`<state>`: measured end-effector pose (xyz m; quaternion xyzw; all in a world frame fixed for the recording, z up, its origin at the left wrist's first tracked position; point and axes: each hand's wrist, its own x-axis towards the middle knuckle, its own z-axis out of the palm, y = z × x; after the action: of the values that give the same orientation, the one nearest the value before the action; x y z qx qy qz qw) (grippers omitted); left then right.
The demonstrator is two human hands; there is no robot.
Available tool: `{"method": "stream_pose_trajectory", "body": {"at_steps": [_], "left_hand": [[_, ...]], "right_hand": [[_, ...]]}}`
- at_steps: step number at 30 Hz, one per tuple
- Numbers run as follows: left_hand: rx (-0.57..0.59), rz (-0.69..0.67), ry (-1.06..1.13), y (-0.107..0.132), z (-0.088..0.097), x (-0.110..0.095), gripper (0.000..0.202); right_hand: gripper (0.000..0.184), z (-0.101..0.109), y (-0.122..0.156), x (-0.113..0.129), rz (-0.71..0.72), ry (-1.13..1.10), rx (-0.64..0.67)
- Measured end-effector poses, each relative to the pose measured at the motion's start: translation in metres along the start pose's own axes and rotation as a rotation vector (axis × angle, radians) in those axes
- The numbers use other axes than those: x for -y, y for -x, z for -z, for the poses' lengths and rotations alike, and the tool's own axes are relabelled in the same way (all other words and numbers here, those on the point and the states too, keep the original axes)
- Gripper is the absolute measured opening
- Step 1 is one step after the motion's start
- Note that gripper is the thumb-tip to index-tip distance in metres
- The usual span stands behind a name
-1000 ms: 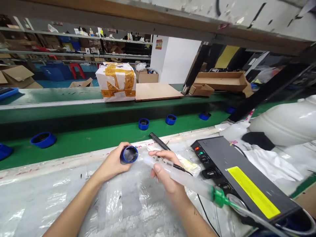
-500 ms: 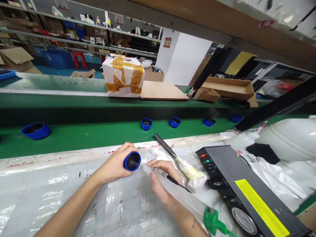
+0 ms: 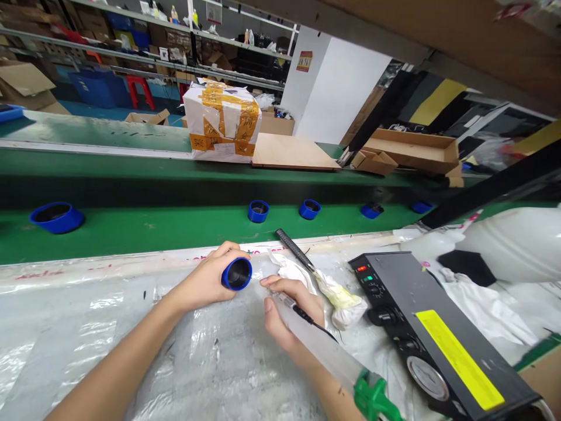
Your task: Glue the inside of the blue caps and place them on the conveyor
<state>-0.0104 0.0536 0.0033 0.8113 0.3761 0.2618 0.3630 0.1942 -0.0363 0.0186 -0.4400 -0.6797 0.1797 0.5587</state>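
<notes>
My left hand (image 3: pixel 209 279) is closed around a blue cup-shaped part (image 3: pixel 237 274) with a black inside, its open mouth tilted toward me. In my right hand (image 3: pixel 294 307) is a translucent dispensing syringe (image 3: pixel 322 345), held like a pen, with a green adapter cap (image 3: pixel 372 393) on its rear end. A black cable with a small connector runs along the syringe barrel. The syringe's tip points at the blue part's mouth; I cannot make out whether it touches. Both hands are above the plastic-covered bench (image 3: pixel 210 362).
A black dispenser box (image 3: pixel 421 316) with lit buttons and a gauge stands right. Near it lie a black-handled tool (image 3: pixel 294 250) with a wrapped end and a white bottle (image 3: pixel 517 245). Several blue parts (image 3: pixel 258 211) sit along the green conveyor (image 3: pixel 197 225). Behind stands a taped carton (image 3: pixel 222 123).
The camera view has tilted down slightly, so the background sits higher. Both hands keep their grips, and the blue part and syringe stay nearly in the same place relative to each other.
</notes>
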Motion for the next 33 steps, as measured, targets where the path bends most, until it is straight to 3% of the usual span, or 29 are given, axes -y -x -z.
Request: {"method": "stream_pose_trajectory", "body": {"at_steps": [15, 33], "left_hand": [[0.011, 0.002, -0.004, 0.000, 0.002, -0.003, 0.058], [0.020, -0.021, 0.022, -0.001, 0.003, -0.003, 0.054]], "right_hand": [[0.017, 0.004, -0.001, 0.010, -0.101, -0.050, 0.029], [0.025, 0.000, 0.001, 0.006, -0.038, -0.133, 0.087]]}}
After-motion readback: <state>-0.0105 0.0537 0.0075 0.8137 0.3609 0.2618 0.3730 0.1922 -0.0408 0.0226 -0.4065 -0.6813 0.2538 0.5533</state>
